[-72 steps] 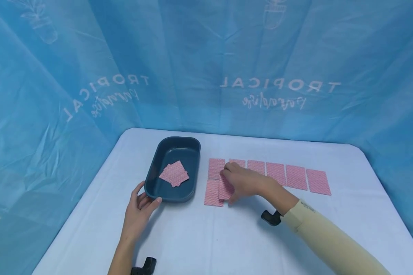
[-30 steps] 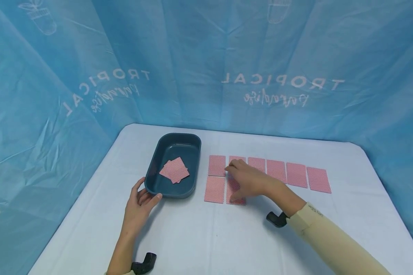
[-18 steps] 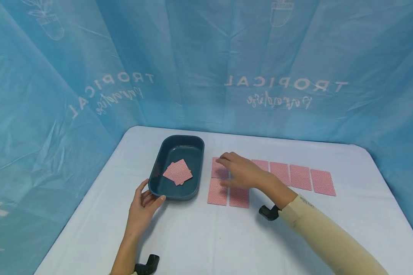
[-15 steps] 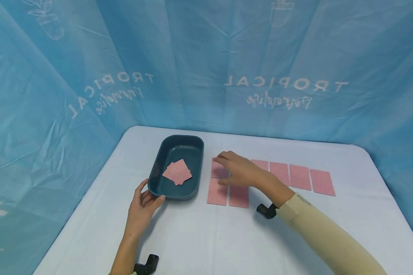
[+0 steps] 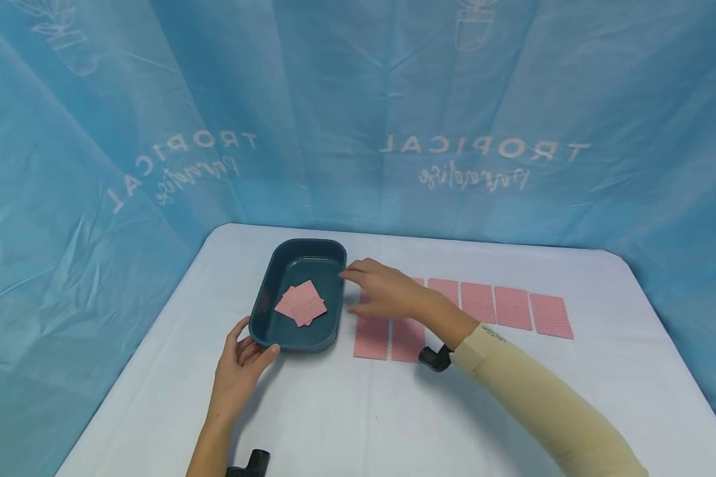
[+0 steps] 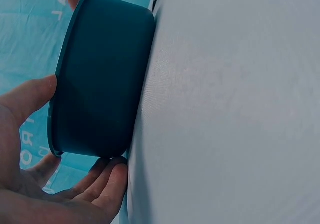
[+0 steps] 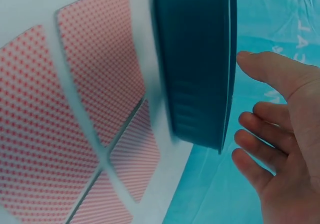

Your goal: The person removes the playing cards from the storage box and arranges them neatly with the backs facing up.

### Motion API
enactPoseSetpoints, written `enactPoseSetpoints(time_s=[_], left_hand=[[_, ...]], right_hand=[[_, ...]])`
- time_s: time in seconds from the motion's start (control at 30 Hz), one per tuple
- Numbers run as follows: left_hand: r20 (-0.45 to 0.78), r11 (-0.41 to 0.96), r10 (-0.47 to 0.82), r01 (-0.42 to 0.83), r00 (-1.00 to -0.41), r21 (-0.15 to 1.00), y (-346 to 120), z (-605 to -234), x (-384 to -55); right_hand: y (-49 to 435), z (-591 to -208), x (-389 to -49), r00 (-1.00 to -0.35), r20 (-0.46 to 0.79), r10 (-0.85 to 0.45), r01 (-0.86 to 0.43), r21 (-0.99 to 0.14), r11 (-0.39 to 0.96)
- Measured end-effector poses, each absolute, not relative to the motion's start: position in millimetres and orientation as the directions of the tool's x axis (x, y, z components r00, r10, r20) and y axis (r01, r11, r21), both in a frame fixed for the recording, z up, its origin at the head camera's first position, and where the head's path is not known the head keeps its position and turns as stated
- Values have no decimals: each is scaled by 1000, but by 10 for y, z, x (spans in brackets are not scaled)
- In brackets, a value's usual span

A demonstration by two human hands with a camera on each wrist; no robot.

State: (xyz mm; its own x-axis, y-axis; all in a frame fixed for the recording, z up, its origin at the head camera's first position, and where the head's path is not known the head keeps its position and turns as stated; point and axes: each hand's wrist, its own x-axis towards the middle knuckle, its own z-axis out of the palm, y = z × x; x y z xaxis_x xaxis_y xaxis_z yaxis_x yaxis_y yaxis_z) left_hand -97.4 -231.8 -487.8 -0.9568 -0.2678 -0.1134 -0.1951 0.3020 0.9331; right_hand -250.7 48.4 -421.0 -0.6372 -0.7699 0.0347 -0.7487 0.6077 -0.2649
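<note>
A dark blue rectangular tray [image 5: 283, 329] stands at the left of the table, holding a small fanned stack of red-patterned playing cards [image 5: 301, 303], face down. My left hand [image 5: 238, 371] holds the tray's near left corner; in the left wrist view its thumb is on the rim and the fingers are bent against the side. My right hand [image 5: 388, 291] hovers at the tray's right rim, fingers spread and nothing between them. In the right wrist view the thumb tip is at the rim of the tray [image 7: 195, 58]; contact cannot be told.
Face-down cards lie right of the tray: a far row [image 5: 477, 303] of several and two nearer cards [image 5: 408, 341]. The right hand partly covers the leftmost ones. A white cloth [image 5: 358, 424] covers the table; a blue printed curtain [image 5: 334, 99] hangs behind and beside it.
My right hand set a card down beside the near left one, let go, lifted and moved left to the tray's rim. The left hand and tray have stayed put.
</note>
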Motion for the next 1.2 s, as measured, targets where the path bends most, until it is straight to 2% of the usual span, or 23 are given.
enactPoseSetpoints(time_s=[0.4,0.77,1.2], left_hand=[[-142,283,-284,-224,-948,933,-2341,-4899,-923],[-107,304,-285,-196,-952,932,-2337,-4917,-921],[-108,263,-254,-176,-961,949,-2350,-4900,-964]], right_hand=[[166,-4212,-2541,-585,49,-810,-790,-259,555],[-1,-4189,-2557,-589,23,-807,-774,-303,556],[-172,-4206,-2644,-569,-48,-821,-789,-250,561]])
